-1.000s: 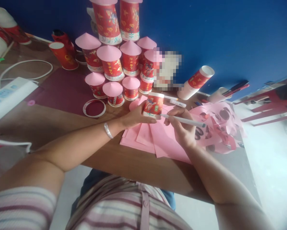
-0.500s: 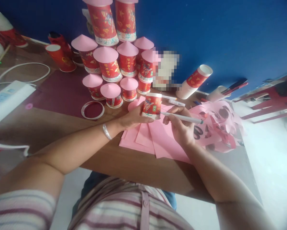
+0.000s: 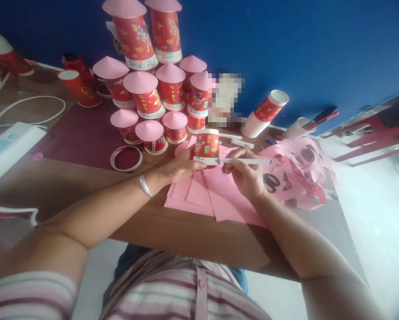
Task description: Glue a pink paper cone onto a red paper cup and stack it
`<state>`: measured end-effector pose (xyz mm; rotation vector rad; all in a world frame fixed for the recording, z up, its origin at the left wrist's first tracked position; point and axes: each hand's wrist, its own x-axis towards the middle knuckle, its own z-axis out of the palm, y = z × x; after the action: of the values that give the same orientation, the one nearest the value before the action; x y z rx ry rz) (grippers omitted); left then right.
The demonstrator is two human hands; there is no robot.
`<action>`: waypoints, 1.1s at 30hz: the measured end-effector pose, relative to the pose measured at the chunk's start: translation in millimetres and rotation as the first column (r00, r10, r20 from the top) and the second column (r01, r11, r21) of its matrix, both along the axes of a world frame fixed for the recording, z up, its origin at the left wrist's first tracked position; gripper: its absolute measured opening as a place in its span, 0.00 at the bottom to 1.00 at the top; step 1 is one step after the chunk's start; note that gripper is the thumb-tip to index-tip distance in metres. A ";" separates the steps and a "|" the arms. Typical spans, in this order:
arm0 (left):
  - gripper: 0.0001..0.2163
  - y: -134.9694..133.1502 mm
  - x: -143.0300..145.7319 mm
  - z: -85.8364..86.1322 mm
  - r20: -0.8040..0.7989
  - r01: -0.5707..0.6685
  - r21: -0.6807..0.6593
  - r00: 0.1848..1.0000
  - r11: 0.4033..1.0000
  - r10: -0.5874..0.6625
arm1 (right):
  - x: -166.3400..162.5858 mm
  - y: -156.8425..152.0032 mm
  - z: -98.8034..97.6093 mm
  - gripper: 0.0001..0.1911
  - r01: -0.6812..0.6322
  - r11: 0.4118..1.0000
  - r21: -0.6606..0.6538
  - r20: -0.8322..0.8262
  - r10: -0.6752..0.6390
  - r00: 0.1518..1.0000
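A red paper cup (image 3: pixel 207 146) with a printed pattern and a white band along its lower edge is gripped in my left hand (image 3: pixel 185 168). Fingers of my right hand (image 3: pixel 247 173) are closed round a white marker pen (image 3: pixel 252 161), whose tip meets or nearly meets the cup's lower white band. Green marks show on part of that band. Beneath both hands lie sheets of pink paper (image 3: pixel 226 195). Just beyond them, a capped white pen (image 3: pixel 242 143) rests on the table.
Several red cups with pink cone tops (image 3: pixel 149 131) stand in stacks at the back left. A white power strip (image 3: pixel 17 151) lies at the left. Stacked cups (image 3: pixel 266 113), a pen holder (image 3: pixel 299 129), pink scraps (image 3: pixel 306 178) and scissors (image 3: pixel 271 182) are on the right.
The camera view has shifted slightly. The cup looks turned a little in my left hand, and the marker now lies more level, still at the lower band.
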<state>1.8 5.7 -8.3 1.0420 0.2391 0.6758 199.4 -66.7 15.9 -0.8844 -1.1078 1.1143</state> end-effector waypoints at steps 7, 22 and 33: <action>0.20 2.3 -1.6 -2.4 0.009 0.047 -0.034 0.999 0.998 -0.047 | 0.3 -1.6 2.1 0.13 -0.014 1.000 0.012 0.033 0.014 0.999; 0.20 3.1 -2.3 -4.6 -0.031 0.011 -0.020 0.999 1.000 -0.011 | 3.1 -9.5 0.7 0.14 0.006 0.993 0.119 0.223 -0.032 0.974; 0.20 3.5 -1.3 -3.9 -0.041 -0.010 -0.024 0.999 1.000 0.009 | 4.4 -10.5 -0.1 0.11 0.010 0.989 0.149 0.203 -0.040 0.978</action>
<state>0.5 9.2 -12.2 1.0324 0.2872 0.6588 203.8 -77.2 15.9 -0.9080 -1.3283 0.9217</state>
